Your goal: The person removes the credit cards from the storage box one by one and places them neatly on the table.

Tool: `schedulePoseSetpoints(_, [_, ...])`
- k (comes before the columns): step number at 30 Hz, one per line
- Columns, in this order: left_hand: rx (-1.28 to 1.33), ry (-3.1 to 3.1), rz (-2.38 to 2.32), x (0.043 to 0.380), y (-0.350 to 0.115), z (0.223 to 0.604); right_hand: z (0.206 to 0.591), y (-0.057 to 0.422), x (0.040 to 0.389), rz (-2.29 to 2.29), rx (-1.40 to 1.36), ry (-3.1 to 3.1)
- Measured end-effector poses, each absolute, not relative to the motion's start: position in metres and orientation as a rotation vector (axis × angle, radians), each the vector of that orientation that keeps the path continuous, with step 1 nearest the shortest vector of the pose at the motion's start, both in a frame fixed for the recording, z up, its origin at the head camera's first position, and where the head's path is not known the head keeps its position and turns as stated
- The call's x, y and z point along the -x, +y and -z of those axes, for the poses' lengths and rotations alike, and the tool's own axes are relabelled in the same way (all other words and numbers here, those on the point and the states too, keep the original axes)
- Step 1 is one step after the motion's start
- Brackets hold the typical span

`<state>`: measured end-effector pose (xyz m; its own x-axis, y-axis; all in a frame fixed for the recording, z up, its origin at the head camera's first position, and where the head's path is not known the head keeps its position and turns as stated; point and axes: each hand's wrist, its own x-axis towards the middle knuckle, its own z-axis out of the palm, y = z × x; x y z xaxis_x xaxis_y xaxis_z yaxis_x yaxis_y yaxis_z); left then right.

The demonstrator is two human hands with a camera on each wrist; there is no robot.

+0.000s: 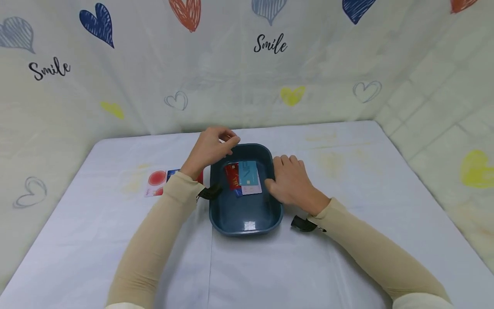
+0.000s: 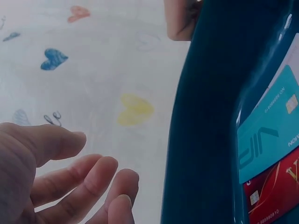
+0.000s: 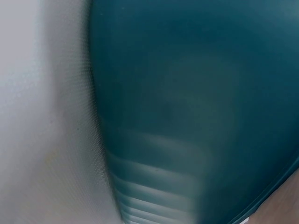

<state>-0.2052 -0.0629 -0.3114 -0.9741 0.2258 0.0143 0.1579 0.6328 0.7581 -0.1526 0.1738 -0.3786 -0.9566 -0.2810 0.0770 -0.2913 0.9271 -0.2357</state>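
A dark blue-green plastic tray (image 1: 243, 214) stands on the white table. Inside it lie overlapping cards: a teal VIP card (image 1: 248, 172) on top, a red card (image 1: 232, 176), a pale card (image 1: 252, 189) and a sliver of a blue one (image 1: 239, 193). My left hand (image 1: 211, 148) hovers by the tray's far left corner; the left wrist view shows its fingers loosely bent with nothing between them. My right hand (image 1: 290, 182) grips the tray's right rim, thumb over the edge. The right wrist view is mostly filled by the tray's outer wall (image 3: 173, 102).
Left of the tray, partly behind my left forearm, lie a white card with red circles (image 1: 156, 183), a blue card (image 1: 172, 173) and something red (image 1: 200, 177). A cloth with printed hearts (image 1: 231, 77) hangs behind the table.
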Motion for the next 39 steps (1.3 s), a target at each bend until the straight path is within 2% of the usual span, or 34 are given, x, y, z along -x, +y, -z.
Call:
schedulePoseSetpoints(9, [-0.306, 2.706, -1.365, 0.210, -0.052, 0.310, 0.374, 0.177, 0.149, -0.395, -0.453, -3.042])
schedulePoseSetpoints(22, [-0.329, 2.658, -1.391, 0.217, -0.036, 0.327, 0.376, 0.178, 0.153, -0.375, -0.468, -3.035])
schedulePoseSetpoints(39, [-0.356, 2.665, -1.206, 0.221, -0.033, 0.349, 0.378, 0.178, 0.154, -0.394, -0.490, -3.023])
